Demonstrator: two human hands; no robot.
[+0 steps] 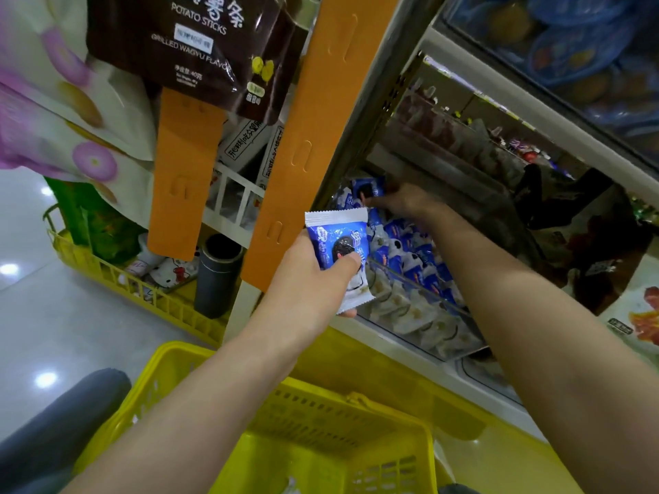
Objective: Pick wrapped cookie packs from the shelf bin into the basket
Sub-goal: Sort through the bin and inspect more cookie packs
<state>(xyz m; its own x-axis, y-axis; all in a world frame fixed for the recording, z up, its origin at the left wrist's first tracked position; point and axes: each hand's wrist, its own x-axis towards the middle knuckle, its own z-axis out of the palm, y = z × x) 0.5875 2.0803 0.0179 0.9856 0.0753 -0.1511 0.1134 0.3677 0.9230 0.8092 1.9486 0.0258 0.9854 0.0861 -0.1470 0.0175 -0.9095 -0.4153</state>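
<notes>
My left hand (308, 279) grips a blue-and-white wrapped cookie pack (338, 244), thumb across its front, just in front of the shelf bin (420, 336). The clear-fronted bin holds several more blue and white packs (410, 258). My right hand (399, 201) reaches deep into the bin's far end and pinches another blue cookie pack (369, 188) with its fingertips. The yellow basket (321, 415) sits below both arms, near the bottom of the view; a scrap of white shows inside it.
An orange hanging strip (303, 155) and a shelf upright stand just left of the bin. Snack bags (199, 41) hang above left. A lower yellow rack (142, 294) holds a dark cylinder (219, 276). Upper shelf bins (585, 48) overhang on the right.
</notes>
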